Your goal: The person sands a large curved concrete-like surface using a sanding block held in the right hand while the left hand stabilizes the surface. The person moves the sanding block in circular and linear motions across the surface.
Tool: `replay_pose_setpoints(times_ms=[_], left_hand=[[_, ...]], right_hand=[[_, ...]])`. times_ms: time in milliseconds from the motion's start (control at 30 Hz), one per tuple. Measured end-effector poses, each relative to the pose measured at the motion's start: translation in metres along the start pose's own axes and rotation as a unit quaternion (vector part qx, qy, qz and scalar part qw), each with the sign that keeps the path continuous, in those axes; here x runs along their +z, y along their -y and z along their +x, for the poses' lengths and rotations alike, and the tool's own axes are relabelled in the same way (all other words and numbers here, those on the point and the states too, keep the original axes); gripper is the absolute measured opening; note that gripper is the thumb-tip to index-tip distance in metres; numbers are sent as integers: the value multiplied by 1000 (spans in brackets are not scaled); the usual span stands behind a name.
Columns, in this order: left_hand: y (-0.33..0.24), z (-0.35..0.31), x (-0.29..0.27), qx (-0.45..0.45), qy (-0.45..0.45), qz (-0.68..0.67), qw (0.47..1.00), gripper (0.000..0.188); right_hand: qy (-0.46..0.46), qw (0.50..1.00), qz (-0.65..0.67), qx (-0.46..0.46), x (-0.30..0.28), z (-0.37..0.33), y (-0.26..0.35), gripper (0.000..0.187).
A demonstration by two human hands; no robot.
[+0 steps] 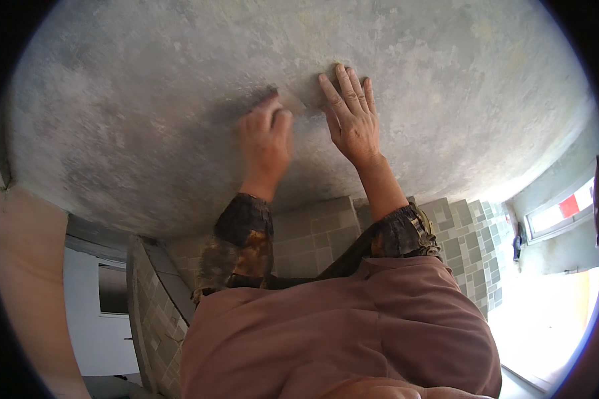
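Observation:
A mottled grey plastered wall [446, 80] fills the upper part of the head view. My left hand [266, 141] is up against it, closed and smeared by motion. Beyond its fingertips shows a thin, flat, pale grey piece [291, 101], pressed to the wall; its kind is hard to make out. A dark patch lies beside those fingers. To the right, my right hand [354, 116] lies flat on the wall with fingers stretched upward and nothing held. Dark patterned sleeves [243, 236] cover both forearms.
Below the wall runs a floor of grey-green and pale tiles [313, 233]. At the right are a window [566, 206] and a bright opening. A white door-like panel [96, 339] stands at lower left, beside a tan surface [30, 259].

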State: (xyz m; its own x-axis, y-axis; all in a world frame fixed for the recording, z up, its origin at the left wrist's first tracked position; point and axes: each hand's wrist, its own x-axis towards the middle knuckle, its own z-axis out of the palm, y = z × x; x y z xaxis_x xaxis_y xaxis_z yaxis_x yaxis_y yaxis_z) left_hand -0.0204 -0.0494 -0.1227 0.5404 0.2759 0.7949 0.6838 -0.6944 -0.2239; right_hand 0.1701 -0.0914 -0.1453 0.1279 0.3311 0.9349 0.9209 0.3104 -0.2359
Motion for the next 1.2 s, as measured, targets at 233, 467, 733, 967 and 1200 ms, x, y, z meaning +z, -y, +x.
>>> replay_pose_setpoints(times_ms=[233, 467, 733, 967, 1200], left_hand=[[-15, -18, 11, 92, 30, -32, 995, 9], [-13, 15, 11, 41, -36, 7, 998, 10], [-25, -10, 18, 64, 33, -42, 997, 11], [-35, 33, -15, -12, -25, -106, 994, 8], [-38, 38, -31, -313, 38, -650, 691, 18]], right_hand=[[21, 1000, -9, -3, -4, 0, -4, 70], [39, 999, -9, 9, -6, -2, -6, 71], [41, 999, 5, 18, -7, -4, -4, 68], [37, 999, 4, 29, -6, -1, -1, 66], [-40, 974, 183, 130, -25, 11, 31, 47]])
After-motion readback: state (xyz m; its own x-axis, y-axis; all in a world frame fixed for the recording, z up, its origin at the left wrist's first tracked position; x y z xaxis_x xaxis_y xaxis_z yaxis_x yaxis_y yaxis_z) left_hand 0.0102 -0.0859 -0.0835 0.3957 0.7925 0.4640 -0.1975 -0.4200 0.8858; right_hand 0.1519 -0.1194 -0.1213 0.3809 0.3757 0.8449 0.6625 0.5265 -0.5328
